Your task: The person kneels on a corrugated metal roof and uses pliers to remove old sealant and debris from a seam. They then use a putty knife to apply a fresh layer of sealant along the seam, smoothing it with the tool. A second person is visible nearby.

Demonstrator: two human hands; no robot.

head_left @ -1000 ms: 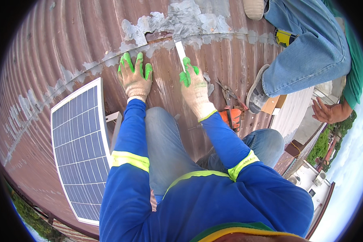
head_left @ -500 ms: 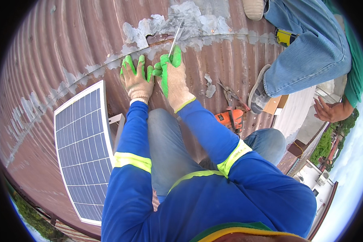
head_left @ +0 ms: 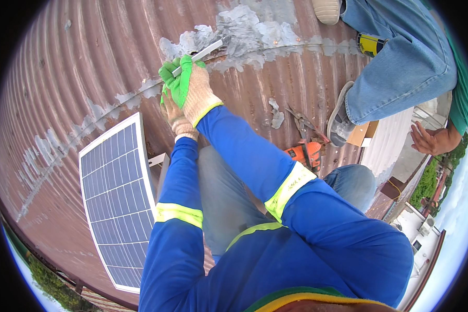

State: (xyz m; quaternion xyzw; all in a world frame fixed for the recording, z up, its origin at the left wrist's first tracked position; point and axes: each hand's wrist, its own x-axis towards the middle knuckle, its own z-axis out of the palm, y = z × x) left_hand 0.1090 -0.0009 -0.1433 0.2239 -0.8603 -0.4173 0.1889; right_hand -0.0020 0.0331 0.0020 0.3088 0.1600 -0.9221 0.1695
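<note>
My right hand (head_left: 196,91), in a beige knit glove with green-coated fingers, is closed around a flat grey metal strip (head_left: 207,51). The strip slants up to the right, its far end over grey sealant (head_left: 242,31) along the seam of the brown corrugated roof (head_left: 114,47). Partly underneath the right hand is my left hand (head_left: 177,118), gloved alike and low against the roof. What shows of its fingers stretches forward; the rest are hidden behind the right hand. Whether the strip touches the left hand, I cannot tell.
A solar panel (head_left: 118,195) lies at my left. To my right are snips (head_left: 302,120), an orange power tool (head_left: 306,154) and a cardboard box (head_left: 360,134). Another person's jeans-clad leg (head_left: 400,78), bare hand (head_left: 432,139) and a yellow-black can (head_left: 370,44) are farther right.
My right hand has moved left and slightly up, over the left hand, carrying the metal strip. The strip has turned from steep to slanting, broad face showing. The view has shifted slightly.
</note>
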